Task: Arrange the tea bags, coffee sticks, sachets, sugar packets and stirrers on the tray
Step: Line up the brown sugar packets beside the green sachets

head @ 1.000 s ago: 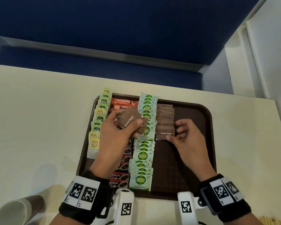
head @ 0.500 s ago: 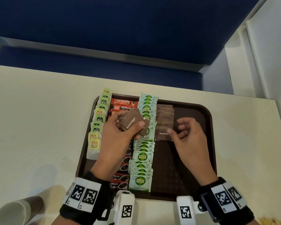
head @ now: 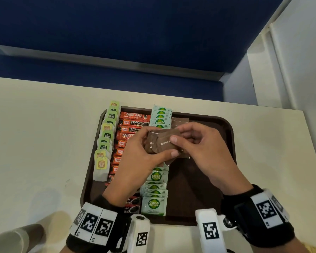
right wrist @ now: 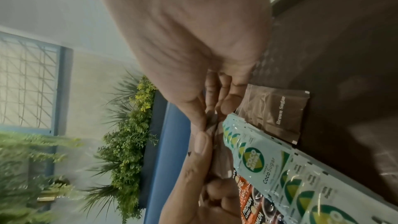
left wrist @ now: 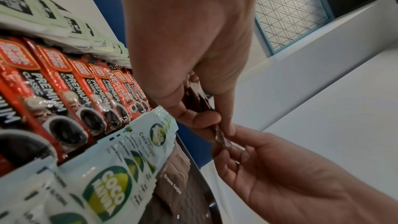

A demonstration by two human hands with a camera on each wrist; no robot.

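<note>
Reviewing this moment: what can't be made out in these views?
- Number of brown sugar packets in the left hand: head view, both thumbs cover the stack.
- Right hand grip: right wrist view, the palm blocks it.
- Middle coffee sticks: head view, under the left hand.
- Stirrers: none identifiable in any view.

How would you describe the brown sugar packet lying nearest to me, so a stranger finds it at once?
Start at the dark tray. Right of the green Coco sachets runs a brown packet row. The nearest packet lies fully uncovered, its "Brown Sugar" print showing.
</note>
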